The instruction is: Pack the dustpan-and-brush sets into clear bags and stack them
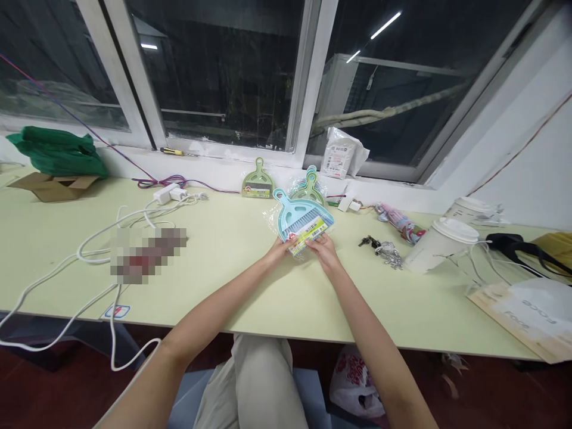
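Note:
Both hands grip a light blue dustpan (pixel 297 210) with a small brush, wrapped in clear plastic with a yellow-green label, tilted up above the table. My left hand (pixel 280 247) closes on its lower left edge, and my right hand (pixel 323 249) on the lower right edge by the label. Behind it, more packed dustpans (pixel 311 186) lean in a stack against the wall below the window, partly hidden by the blue one. To their left a single green dustpan (pixel 258 182) with a brush leans on the same wall.
White cables with a plug (pixel 167 193) and a blurred patch (pixel 149 256) occupy the left of the table (pixel 214 256), before a cardboard box (pixel 53 186). Keys (pixel 382 249), a folded umbrella (pixel 400 223), a lidded paper cup (pixel 440 244) and a paper bag (pixel 527 316) lie right.

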`<state>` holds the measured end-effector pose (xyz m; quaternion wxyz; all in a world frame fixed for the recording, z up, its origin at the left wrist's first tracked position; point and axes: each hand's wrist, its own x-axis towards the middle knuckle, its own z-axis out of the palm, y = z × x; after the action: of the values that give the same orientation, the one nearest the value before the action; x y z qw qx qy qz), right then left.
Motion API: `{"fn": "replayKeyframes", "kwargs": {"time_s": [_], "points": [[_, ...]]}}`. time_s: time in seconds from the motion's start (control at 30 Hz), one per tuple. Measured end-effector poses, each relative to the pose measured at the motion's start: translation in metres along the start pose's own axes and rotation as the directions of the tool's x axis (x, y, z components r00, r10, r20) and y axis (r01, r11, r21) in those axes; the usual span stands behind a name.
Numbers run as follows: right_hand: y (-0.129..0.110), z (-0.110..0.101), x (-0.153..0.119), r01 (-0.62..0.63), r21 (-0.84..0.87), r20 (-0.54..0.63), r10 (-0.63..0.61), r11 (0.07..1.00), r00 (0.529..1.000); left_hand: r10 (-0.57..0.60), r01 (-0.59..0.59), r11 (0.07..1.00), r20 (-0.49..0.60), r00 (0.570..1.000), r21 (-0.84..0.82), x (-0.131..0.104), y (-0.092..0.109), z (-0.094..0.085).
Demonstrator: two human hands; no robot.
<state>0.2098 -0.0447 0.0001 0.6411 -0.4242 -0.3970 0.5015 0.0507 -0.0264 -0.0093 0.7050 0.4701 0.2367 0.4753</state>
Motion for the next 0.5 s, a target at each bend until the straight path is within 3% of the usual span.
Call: {"fn": "replayKeyframes", "kwargs": {"time_s": [0.07,0.17,0.3,0.37,0.5], "points": [[0.0,0.001,0.0,-0.017,-0.004,0.006,0.017,1.0,1.0,0.018,-0.017,0.999,-0.033,0.999,0.045,0.001,0.001,0.0],[0.003,0.002,-0.001,-0.002,0.027,-0.073,0.004,1.0,0.997,0.003,0.004,0.993,-0.053,0.999,0.122,-0.001,-0.003,0.003],[0.007,0.002,0.0,0.059,0.064,-0.112,-0.052,0.996,0.992,-0.098,0.094,0.994,0.08,0.992,0.055,-0.006,-0.01,0.013],[0.008,0.002,0.0,0.072,0.074,-0.115,-0.063,0.995,0.991,-0.083,0.088,0.995,0.117,0.99,-0.037,-0.006,-0.01,0.014],[0.011,0.004,0.003,0.05,0.049,-0.121,-0.044,0.998,0.992,0.053,-0.055,0.997,-0.05,0.997,-0.047,0.0,-0.007,0.005]]}}
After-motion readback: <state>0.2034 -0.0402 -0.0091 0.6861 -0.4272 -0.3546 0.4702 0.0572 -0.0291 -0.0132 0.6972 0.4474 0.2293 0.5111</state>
